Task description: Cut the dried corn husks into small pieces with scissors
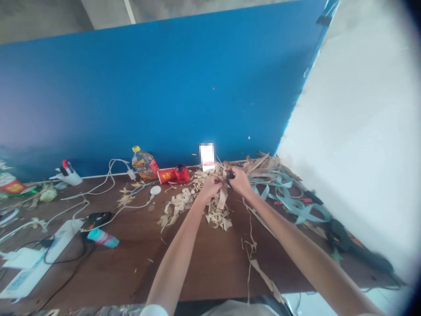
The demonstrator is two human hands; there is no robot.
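My left hand (pixel 210 188) is closed, fingertips pinching a tan dried-husk strip (pixel 222 198) that hangs down below them. My right hand (pixel 240 182), just to its right, is wrapped round the black handles of scissors (pixel 230 175). Their thin blades point up and to the left, close to the strip. Beneath both hands lies a heap of pale cut husk pieces (pixel 219 217), which spreads left into a pile of curled scraps (pixel 180 201).
A brown table (pixel 131 263) meets a blue partition (pixel 164 96). Left stand a juice bottle (pixel 144 164), a red cup (pixel 182 174), cables and a power strip (pixel 42 254). Blue-green ribbon (pixel 289 188), long husks (pixel 259 163) and a black tool (pixel 358 250) lie right. A bright pixelated screen (pixel 207 156) stands behind.
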